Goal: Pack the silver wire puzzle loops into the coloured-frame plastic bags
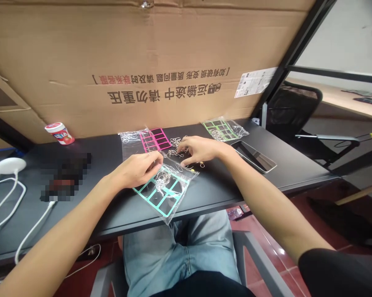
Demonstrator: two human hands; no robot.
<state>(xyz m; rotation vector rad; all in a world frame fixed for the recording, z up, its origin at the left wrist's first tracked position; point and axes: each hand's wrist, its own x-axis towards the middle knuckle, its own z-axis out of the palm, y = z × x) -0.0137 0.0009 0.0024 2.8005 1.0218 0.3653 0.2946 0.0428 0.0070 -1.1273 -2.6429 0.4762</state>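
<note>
The left hand (pixel 133 170) was pinched narrow at the top of a clear plastic bag (pixel 186 175) containing a teal grid card (pixel 165 202) and wire loops; whether it gripped the plastic could not be told. Behind it lay a bagged magenta grid card (pixel 155 139). Loose wire loops (pixel 175 142) sat on the black desk (pixel 235 198) beneath the right hand (pixel 198 149), its fingers spread wide. Farther right lay a bagged green grid card (pixel 221 130). All 3 bags held loops; the loose pile remained outside them.

A plastic bag (pixel 165 194) is laid under the left hand (pixel 133 169) on a desk (pixel 204 198), with a phone (pixel 254 156) placed right of the right hand (pixel 198 150) and a second bag (pixel 149 142) behind both.
</note>
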